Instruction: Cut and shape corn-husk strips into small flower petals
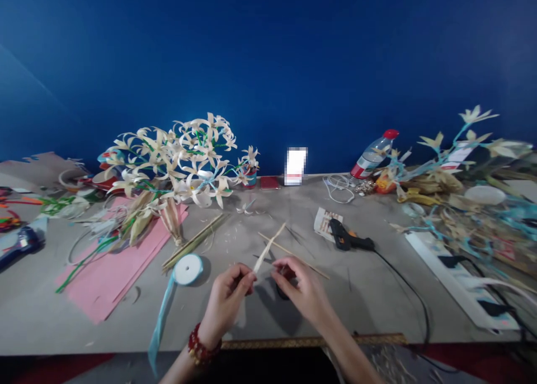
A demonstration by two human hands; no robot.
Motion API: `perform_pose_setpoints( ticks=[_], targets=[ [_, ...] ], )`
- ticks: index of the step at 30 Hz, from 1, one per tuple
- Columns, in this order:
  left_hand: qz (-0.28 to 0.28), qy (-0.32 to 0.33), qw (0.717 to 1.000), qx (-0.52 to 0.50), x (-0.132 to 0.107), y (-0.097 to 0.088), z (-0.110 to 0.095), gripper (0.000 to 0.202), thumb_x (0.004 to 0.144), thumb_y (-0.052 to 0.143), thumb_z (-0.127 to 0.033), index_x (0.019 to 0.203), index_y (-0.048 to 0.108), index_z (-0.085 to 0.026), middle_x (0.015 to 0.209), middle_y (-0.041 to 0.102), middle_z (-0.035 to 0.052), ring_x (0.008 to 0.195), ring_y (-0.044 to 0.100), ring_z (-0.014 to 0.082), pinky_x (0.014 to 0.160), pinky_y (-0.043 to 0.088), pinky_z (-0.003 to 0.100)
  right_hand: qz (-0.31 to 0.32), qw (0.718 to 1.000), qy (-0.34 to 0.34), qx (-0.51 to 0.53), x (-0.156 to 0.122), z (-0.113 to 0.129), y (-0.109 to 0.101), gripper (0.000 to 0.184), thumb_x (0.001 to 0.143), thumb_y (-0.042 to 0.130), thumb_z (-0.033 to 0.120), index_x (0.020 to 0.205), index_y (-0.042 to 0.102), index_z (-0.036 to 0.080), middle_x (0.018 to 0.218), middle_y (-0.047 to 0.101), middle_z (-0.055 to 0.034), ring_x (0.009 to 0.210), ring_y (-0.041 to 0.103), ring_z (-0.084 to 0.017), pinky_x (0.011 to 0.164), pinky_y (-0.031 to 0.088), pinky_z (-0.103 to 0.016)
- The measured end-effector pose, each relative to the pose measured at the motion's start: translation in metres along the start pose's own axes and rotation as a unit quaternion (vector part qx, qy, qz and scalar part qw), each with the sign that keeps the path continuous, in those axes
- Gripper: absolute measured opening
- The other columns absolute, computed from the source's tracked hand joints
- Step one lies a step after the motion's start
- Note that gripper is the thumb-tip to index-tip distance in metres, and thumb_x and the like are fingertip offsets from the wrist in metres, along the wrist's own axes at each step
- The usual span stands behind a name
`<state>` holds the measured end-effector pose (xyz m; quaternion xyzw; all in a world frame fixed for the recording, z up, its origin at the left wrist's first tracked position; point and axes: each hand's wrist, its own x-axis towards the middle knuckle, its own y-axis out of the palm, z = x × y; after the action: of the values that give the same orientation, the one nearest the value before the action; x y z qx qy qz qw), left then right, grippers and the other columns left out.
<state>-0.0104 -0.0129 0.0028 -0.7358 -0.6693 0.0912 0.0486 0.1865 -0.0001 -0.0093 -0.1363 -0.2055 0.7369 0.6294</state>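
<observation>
My left hand (230, 294), with a red bead bracelet at the wrist, pinches a pale, narrow strip (268, 251) that looks like dried husk. The strip slants up and away from my fingertips. Close beside it on the right, my right hand (300, 286) has its fingers loosely curled, with a gap between thumb and forefinger and nothing visible between them. Part of a dark object (281, 290), perhaps scissors, shows beneath that hand; the rest is hidden. A thin wooden stick (312, 265) lies on the table behind the hands, crossing behind the strip.
A roll of light-blue ribbon (187, 270) lies left, near pink paper (98, 289) and dry stalks (195, 241). Pale handmade flowers (201, 154) stand behind. Rightward are a glue gun (350, 238) with a cord, a power strip (461, 289), a tilted bottle (371, 157) and more flowers (474, 115).
</observation>
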Motion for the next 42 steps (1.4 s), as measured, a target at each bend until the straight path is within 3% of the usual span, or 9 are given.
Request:
perform_pose_setpoints(
  ticks=[3,7,10,16,24,27,32,36,42],
  targets=[
    [0.008,-0.003,1.000,-0.029,0.001,-0.001,0.001,0.030,0.092,0.052,-0.041,0.076,0.059,-0.016,0.064,0.056,-0.0004,0.061,0.051,0.0120,0.060,0.043,0.021,-0.023,0.986,-0.043,-0.162,-0.004,-0.014,-0.012,0.013,0.087,0.058,0.029,0.098,0.062,0.021,0.097,0.067,-0.0083,0.087,0.062,-0.024,0.074,0.048,-0.034],
    [0.029,0.001,0.999,-0.027,0.001,-0.001,0.000,0.026,0.092,0.052,-0.038,0.080,0.060,-0.016,0.068,0.058,0.0003,0.064,0.053,0.0124,0.062,0.044,0.021,-0.050,0.962,-0.076,-0.257,0.003,-0.030,-0.021,0.015,0.093,0.051,0.026,0.103,0.061,0.022,0.104,0.066,-0.0103,0.099,0.060,-0.026,0.084,0.047,-0.036],
    [0.025,0.005,1.000,0.006,0.000,-0.001,0.003,0.026,0.092,0.052,-0.037,0.078,0.060,-0.017,0.066,0.059,0.0005,0.063,0.054,0.0130,0.063,0.045,0.022,-0.057,0.938,-0.058,-0.336,0.019,-0.040,-0.023,0.013,0.091,0.053,0.022,0.099,0.063,0.022,0.100,0.067,-0.0088,0.094,0.061,-0.026,0.080,0.046,-0.036],
    [0.012,0.035,0.995,0.088,-0.001,-0.004,0.003,0.025,0.091,0.053,-0.033,0.074,0.062,-0.017,0.065,0.062,0.0009,0.062,0.056,0.0135,0.061,0.044,0.021,-0.010,0.930,-0.054,-0.364,0.044,-0.052,-0.020,0.013,0.087,0.054,0.017,0.077,0.061,0.022,0.082,0.065,-0.0059,0.075,0.061,-0.023,0.068,0.042,-0.031],
    [0.015,0.035,0.993,0.114,0.002,-0.004,0.002,0.024,0.091,0.053,-0.032,0.073,0.061,-0.017,0.063,0.061,0.0004,0.060,0.055,0.0127,0.049,0.034,0.018,0.019,0.937,-0.098,-0.334,0.054,-0.046,-0.033,0.011,0.091,0.051,0.017,0.085,0.059,0.022,0.088,0.067,-0.0072,0.081,0.063,-0.023,0.071,0.045,-0.030],
    [0.006,0.053,0.990,0.129,0.005,-0.003,-0.002,0.026,0.092,0.052,-0.031,0.072,0.060,-0.017,0.063,0.060,0.0000,0.060,0.054,0.0124,0.054,0.037,0.019,0.000,0.965,-0.079,-0.249,0.041,-0.030,-0.037,0.015,0.097,0.043,0.025,0.096,0.057,0.021,0.084,0.068,-0.0062,0.075,0.064,-0.023,0.068,0.046,-0.031],
    [0.018,0.086,0.982,0.166,0.009,0.002,-0.011,0.024,0.093,0.051,-0.030,0.075,0.061,-0.017,0.066,0.063,0.0009,0.063,0.057,0.0135,0.059,0.041,0.021,0.062,0.995,-0.079,-0.029,0.012,0.001,-0.017,0.017,0.099,0.044,0.032,0.102,0.058,0.022,0.086,0.069,-0.0037,0.077,0.065,-0.019,0.071,0.046,-0.027],
    [0.023,0.110,0.978,0.174,0.009,0.004,-0.010,0.019,0.092,0.051,-0.024,0.079,0.063,-0.018,0.073,0.067,0.0021,0.068,0.060,0.0145,0.063,0.043,0.022,0.089,0.994,-0.055,-0.012,0.004,0.013,0.003,0.026,0.099,0.046,0.040,0.091,0.061,0.021,0.083,0.069,-0.0034,0.075,0.063,-0.018,0.067,0.043,-0.025],
    [0.011,0.120,0.978,0.173,0.007,0.004,-0.007,0.016,0.090,0.053,-0.020,0.080,0.064,-0.018,0.072,0.068,0.0017,0.066,0.061,0.0139,0.060,0.044,0.021,0.084,0.996,-0.016,0.022,0.009,0.010,0.012,0.035,0.097,0.046,0.045,0.077,0.060,0.020,0.066,0.059,0.0003,0.063,0.055,-0.015,0.059,0.037,-0.025]
  ],
)
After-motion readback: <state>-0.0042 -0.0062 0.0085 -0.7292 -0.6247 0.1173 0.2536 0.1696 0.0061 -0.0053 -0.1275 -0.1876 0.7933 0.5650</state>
